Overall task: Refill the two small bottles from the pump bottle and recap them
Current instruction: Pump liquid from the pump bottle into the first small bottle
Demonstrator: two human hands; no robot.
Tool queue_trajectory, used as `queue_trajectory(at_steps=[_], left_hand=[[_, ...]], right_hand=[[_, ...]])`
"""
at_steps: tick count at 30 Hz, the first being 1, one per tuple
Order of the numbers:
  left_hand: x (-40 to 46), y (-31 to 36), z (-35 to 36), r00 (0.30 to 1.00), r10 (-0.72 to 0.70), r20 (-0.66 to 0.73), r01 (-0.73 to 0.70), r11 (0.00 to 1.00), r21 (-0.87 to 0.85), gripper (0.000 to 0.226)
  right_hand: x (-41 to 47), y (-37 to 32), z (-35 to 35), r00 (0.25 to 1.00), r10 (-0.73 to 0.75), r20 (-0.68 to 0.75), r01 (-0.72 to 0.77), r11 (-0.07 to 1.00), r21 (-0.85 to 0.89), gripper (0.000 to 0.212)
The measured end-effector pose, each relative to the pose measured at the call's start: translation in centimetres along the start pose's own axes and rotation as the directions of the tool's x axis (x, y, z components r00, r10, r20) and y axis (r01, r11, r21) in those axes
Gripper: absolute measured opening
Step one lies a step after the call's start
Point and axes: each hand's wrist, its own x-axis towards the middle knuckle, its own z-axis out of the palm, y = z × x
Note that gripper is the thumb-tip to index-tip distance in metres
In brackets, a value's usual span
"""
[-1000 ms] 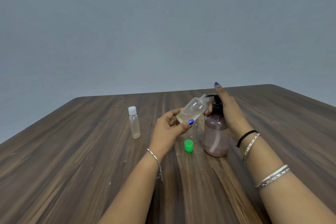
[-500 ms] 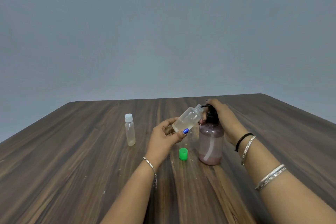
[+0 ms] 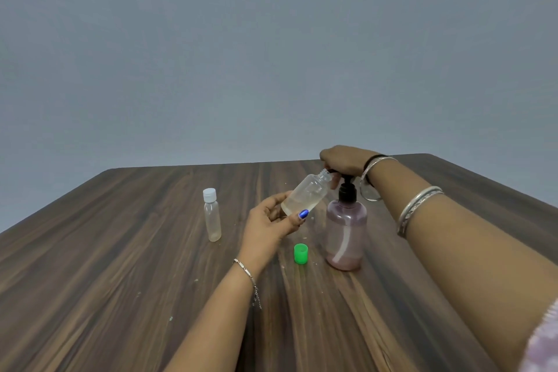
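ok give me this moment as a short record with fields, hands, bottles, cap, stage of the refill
left hand: grips the open small bottle, tilted, mouth at the pump spout
right hand: rests on the pump head of the pump bottle
pump bottle: upright on the table, pinkish liquid low at its base
open small bottle: a little clear liquid inside, no cap on
green cap: on the table, left of the pump bottle
second small bottle: upright, white cap on, standing apart to the left
stage: first bottle at the spout, not yet recapped

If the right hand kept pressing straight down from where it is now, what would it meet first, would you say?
The right hand already rests on the black pump head of the pump bottle, so it would push that first; the open bottle's mouth sits just beside the spout.
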Motion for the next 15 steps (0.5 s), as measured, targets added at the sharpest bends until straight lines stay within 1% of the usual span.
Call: queue_trajectory(at_steps=[2,4,5,7,9,13,15], left_hand=[[0.0,0.0,0.0,1.0,-0.004,-0.005,0.004,1.0,-0.001,0.036],[0.0,0.1,0.0,1.0,0.0,-0.002,0.0,1.0,-0.007,0.036],[0.0,0.1,0.0,1.0,-0.001,0.0,0.001,1.0,-0.009,0.035],[0.0,0.0,-0.1,1.0,-0.005,0.001,0.006,1.0,-0.016,0.035],[-0.1,-0.1,-0.1,1.0,-0.003,0.007,0.003,1.0,-0.01,0.035],[-0.1,-0.2,0.0,1.0,0.001,0.008,-0.001,1.0,-0.002,0.035],[0.0,-0.2,-0.1,1.0,-0.004,0.008,0.004,1.0,0.006,0.036]], right_hand=[[0.5,0.1,0.4,1.0,-0.005,0.014,0.005,1.0,-0.018,0.03],[0.6,0.1,0.4,1.0,-0.002,-0.007,0.002,1.0,-0.02,0.027],[0.7,0.3,0.6,1.0,-0.001,0.004,0.001,1.0,-0.012,0.027],[0.8,0.8,0.8,0.999,0.015,0.043,-0.013,0.999,-0.051,0.028],[0.9,1.2,1.1,0.998,0.015,0.058,-0.012,0.999,-0.038,0.028],[1.7,0.9,1.0,0.998,-0.006,0.058,0.011,0.997,-0.083,0.035],[1.8,0.9,0.5,0.998,-0.021,0.067,0.026,0.996,-0.08,0.03]])
